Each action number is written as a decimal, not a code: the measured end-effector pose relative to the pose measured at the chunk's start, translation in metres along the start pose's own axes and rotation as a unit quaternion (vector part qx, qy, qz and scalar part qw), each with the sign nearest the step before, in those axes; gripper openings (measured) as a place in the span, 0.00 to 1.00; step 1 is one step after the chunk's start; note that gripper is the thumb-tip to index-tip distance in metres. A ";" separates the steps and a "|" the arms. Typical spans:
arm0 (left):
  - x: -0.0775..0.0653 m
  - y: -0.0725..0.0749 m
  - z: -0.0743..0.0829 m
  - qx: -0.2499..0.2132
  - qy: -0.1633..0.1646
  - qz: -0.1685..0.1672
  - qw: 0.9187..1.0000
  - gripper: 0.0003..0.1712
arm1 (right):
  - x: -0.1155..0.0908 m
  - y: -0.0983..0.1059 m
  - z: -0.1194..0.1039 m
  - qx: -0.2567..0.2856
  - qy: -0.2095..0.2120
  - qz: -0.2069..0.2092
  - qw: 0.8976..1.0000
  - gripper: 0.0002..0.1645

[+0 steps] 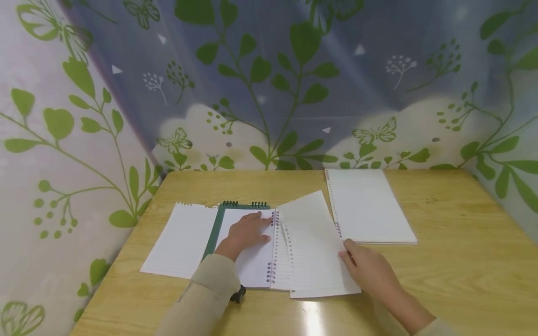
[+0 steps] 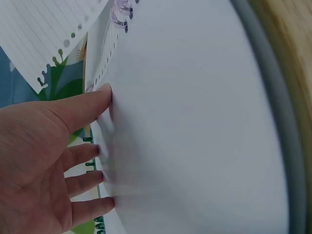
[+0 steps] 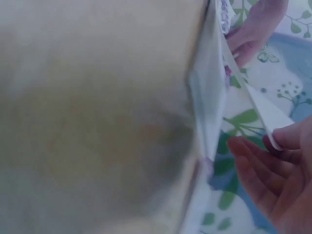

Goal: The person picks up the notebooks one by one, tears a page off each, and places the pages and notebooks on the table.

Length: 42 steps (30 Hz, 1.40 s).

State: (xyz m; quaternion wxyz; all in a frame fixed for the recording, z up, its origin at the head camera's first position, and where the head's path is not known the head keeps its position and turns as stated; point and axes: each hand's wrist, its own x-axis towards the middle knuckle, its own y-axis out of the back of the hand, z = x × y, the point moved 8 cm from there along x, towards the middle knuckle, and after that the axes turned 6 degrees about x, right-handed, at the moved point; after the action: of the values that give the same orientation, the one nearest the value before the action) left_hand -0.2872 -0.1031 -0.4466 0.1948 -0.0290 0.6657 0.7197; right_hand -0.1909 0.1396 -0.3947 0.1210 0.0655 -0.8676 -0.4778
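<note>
An open spiral notebook (image 1: 256, 275) lies on the table, a plain white page on its left side and lined paper on its right. My left hand (image 1: 248, 233) rests on the white page with fingers spread; in the left wrist view its fingertips (image 2: 106, 92) press the paper. Over the right half lies a lined sheet (image 1: 315, 252), slanted, with a ragged row of holes along its left edge, apart from the rings. My right hand (image 1: 371, 268) pinches this sheet's right edge between thumb and fingers. The right wrist view shows the pinched edge (image 3: 265, 114) raised.
Beneath the open notebook is a green-edged notebook (image 1: 213, 233) with dark rings at its top. A lined sheet (image 1: 180, 242) with a torn top edge lies at the left. Another white spiral notebook (image 1: 365, 205) lies at the back right. A leaf-patterned cloth (image 1: 269, 93) hangs behind the table.
</note>
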 end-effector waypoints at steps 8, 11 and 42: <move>-0.004 0.001 -0.002 -0.012 0.012 0.011 1.000 0.32 | 0.007 0.063 0.041 0.039 -0.059 0.069 0.995 0.12; -0.005 -0.003 -0.003 -0.023 0.014 0.007 1.000 0.32 | 0.003 0.087 0.088 0.093 -0.113 0.082 0.986 0.22; -0.016 0.004 -0.019 -0.027 0.042 0.103 0.993 0.32 | -0.042 0.121 0.325 0.144 -0.404 0.074 0.900 0.44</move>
State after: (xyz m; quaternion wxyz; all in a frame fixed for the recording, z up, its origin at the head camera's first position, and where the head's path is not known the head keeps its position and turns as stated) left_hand -0.2779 -0.1250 -0.4406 0.0906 0.0039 0.6534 0.7516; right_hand -0.2386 0.4784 -0.4655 -0.2158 -0.1806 -0.9038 -0.3225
